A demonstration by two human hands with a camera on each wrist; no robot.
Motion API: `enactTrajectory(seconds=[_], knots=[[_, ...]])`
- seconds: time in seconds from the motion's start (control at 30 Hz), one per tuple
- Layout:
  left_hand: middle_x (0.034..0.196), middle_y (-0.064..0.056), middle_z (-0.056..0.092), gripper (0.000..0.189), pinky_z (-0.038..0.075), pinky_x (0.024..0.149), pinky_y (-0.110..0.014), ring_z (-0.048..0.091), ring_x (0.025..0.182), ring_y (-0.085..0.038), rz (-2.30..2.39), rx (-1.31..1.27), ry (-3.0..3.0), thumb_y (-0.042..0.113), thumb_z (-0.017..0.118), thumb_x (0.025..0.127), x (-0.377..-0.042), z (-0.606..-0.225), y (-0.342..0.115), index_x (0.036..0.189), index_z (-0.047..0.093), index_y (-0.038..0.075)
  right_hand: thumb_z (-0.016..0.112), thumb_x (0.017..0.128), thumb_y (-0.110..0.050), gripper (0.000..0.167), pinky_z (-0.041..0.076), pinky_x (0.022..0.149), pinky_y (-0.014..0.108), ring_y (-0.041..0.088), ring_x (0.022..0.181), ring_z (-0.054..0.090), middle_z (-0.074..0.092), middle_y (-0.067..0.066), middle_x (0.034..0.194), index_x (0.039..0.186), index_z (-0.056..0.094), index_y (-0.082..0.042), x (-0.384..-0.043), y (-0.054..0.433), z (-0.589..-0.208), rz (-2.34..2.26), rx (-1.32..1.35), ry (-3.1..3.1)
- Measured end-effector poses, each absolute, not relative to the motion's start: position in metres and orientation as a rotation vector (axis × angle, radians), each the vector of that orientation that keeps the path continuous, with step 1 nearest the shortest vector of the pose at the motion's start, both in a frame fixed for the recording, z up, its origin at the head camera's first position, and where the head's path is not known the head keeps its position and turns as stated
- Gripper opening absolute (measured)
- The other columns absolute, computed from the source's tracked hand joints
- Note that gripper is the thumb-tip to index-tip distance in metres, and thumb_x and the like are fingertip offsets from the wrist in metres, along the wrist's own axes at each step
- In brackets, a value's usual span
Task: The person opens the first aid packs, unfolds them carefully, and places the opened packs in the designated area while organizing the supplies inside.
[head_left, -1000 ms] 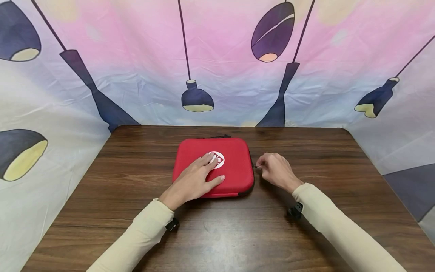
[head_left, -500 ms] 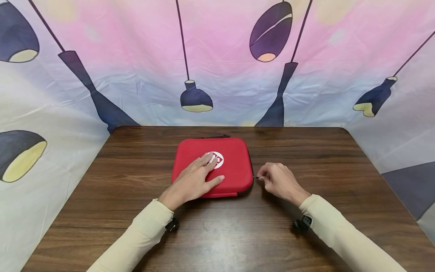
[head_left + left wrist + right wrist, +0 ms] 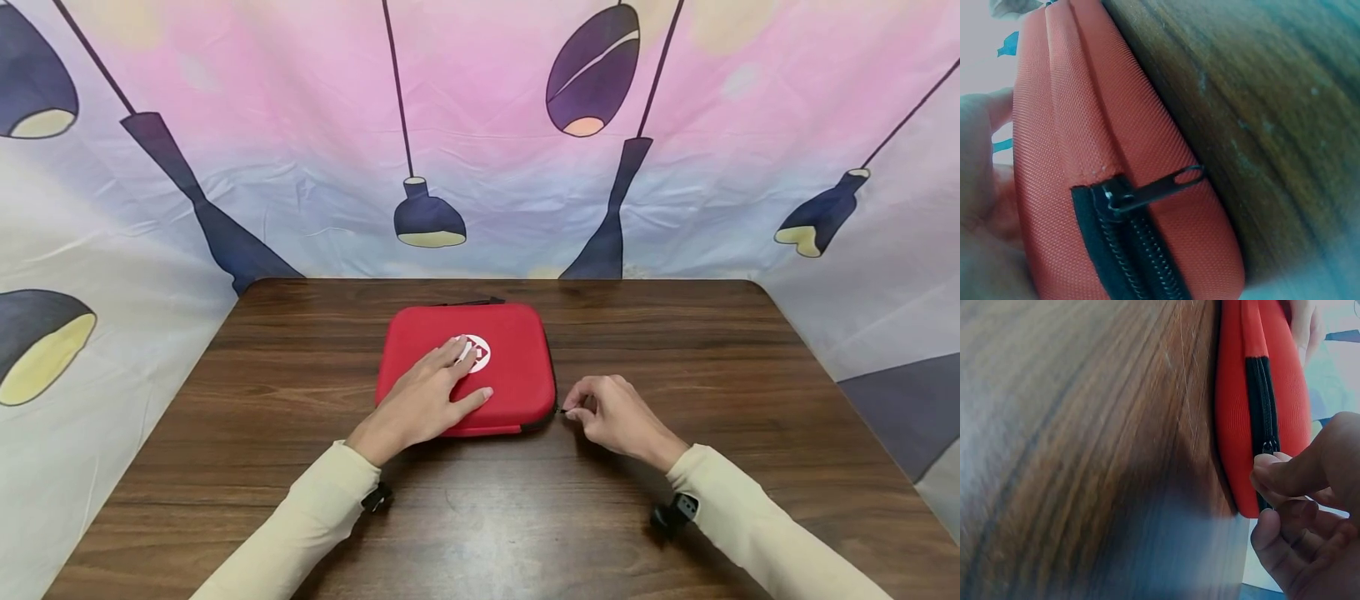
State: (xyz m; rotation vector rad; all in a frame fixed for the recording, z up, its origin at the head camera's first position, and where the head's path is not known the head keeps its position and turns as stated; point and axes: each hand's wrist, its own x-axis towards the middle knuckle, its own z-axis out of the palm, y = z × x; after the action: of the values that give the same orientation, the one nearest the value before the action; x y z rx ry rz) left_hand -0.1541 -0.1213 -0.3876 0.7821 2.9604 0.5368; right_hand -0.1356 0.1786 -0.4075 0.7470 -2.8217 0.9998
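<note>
The red case (image 3: 517, 333) lay on the table (image 3: 480, 525), left of the right hand (image 3: 617, 418), whose thumb and finger pinched a zip pull (image 3: 562, 410) near the case's near right corner. The left hand (image 3: 420, 402) rested on its top, fingers extended and grasping nothing, partly over the white logo (image 3: 482, 358). The left wrist view showed another pull (image 3: 1154, 192), untouched, at a zip end.

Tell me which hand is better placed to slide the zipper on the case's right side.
Probably the right hand: it pinches the zipper pull there, while the left hand lies spread on top of the red case.
</note>
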Motion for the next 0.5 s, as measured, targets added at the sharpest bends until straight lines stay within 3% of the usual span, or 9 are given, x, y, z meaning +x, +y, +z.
enactTrajectory(seconds=[0.5], knots=[[0.163, -0.012, 0.032, 0.072, 0.024, 0.122, -0.045, 0.027, 0.151, -0.029, 0.528, 0.802, 2.977, 0.054, 0.056, 0.099, -0.154, -0.389, -0.121, 0.154, 0.043, 0.009, 0.078, 0.083, 0.001, 0.014, 0.046, 0.050, 0.021, 0.002, 0.055, 0.052, 0.067, -0.012, 0.071, 0.080, 0.077, -0.013, -0.124, 0.166, -0.408, 1.197, 0.877, -2.819]])
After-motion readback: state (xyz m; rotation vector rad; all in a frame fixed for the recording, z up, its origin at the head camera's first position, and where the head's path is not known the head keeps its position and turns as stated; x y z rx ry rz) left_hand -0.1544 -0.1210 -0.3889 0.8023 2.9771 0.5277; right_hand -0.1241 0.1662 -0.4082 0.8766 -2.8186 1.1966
